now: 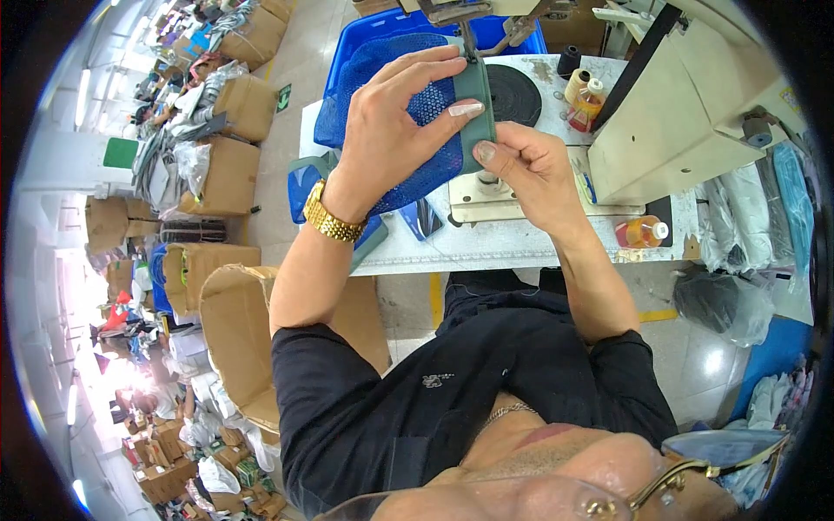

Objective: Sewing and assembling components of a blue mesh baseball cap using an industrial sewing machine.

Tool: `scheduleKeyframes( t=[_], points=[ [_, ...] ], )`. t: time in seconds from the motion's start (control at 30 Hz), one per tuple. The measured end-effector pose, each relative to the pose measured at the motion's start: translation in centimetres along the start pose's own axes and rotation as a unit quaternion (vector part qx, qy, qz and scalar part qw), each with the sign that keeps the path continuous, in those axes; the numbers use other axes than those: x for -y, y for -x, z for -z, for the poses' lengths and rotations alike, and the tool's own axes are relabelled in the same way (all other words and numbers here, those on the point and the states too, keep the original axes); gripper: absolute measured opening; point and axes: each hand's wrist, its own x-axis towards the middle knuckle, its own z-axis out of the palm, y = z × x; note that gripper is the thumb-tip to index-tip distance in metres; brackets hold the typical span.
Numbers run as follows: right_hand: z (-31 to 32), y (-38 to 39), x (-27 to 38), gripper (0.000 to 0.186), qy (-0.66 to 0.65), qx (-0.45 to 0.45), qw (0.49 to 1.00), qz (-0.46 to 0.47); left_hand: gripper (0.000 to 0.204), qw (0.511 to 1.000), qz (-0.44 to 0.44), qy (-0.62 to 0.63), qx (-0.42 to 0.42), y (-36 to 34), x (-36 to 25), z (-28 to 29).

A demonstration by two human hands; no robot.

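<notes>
A blue mesh piece (432,102) with a grey-green fabric band (474,91) along its right edge is at the sewing machine's needle area (471,54). My left hand (395,108) lies over the mesh, its fingers stretched toward the needle area and its thumb apart on the band. A gold watch circles that wrist. My right hand (532,169) pinches the band's lower right corner between thumb and bent fingers. Beneath the work stands the machine's pale base (486,198); the stitching spot itself is mostly hidden.
A blue bin (347,54) stands behind the mesh. On the white table are a black strap roll (512,95), thread spools (576,84), an orange-liquid bottle (641,232) and another bottle (586,106). The machine's body (678,122) rises at right; a cardboard box (239,343) stands at left.
</notes>
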Motion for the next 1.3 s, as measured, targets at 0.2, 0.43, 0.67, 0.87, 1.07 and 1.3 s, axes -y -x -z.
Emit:
scheduleKeyframes(
  t=[0.2, 0.43, 0.67, 0.87, 1.07, 1.3],
  points=[
    [-0.1, -0.5, 0.3, 0.021, -0.028, -0.015, 0.999, 0.006, 0.037, 0.995, 0.005, -0.092, 0.026, 1.1, -2.6, 0.2],
    [0.1, -1.0, -0.2, 0.021, -0.013, -0.009, 1.0, 0.019, 0.038, 0.998, -0.018, -0.058, 0.0, 0.9, -1.0, -0.1],
    [0.0, -2.3, 0.0, 0.022, -0.004, -0.02, 1.0, 0.022, 0.04, 1.0, -0.023, -0.021, -0.003, 0.1, 0.4, -0.1],
    [0.3, -3.2, -0.6, 0.024, -0.019, -0.02, 0.999, 0.027, 0.037, 1.0, -0.007, -0.019, 0.015, -0.6, 0.5, -0.1],
    [0.5, -3.5, -0.8, 0.026, -0.058, -0.023, 0.998, 0.015, 0.031, 0.994, -0.007, -0.101, 0.027, 0.6, -1.6, 0.1],
    [0.9, -3.1, -1.4, 0.026, -0.139, 0.013, 0.99, 0.012, 0.039, 0.997, -0.032, -0.054, 0.052, 0.0, -0.8, 1.2]
  ],
)
